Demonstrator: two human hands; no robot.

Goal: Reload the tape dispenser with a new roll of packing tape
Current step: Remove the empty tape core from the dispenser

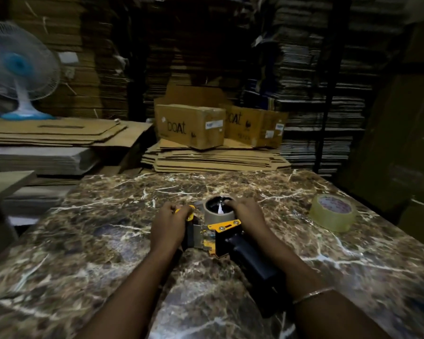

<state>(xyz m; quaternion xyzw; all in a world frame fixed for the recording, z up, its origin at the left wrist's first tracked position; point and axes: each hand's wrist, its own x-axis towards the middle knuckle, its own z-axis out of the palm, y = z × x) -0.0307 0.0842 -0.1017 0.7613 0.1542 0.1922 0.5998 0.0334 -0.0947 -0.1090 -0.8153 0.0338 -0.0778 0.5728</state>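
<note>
A yellow and black tape dispenser (227, 238) lies on its side on the marble table (108, 228), its black handle pointing toward me. An empty brown cardboard core (218, 211) sits on its spindle. My left hand (169, 226) grips the dispenser's yellow front end. My right hand (249, 216) rests on the core's right rim, fingers at its edge. A new roll of clear packing tape (333, 212) lies flat at the table's right.
Beyond the table's far edge lie stacks of flattened cardboard (216, 159) with two printed boxes (190, 124) on top. A white and blue fan (20, 72) stands at the back left. Tall cardboard piles fill the background.
</note>
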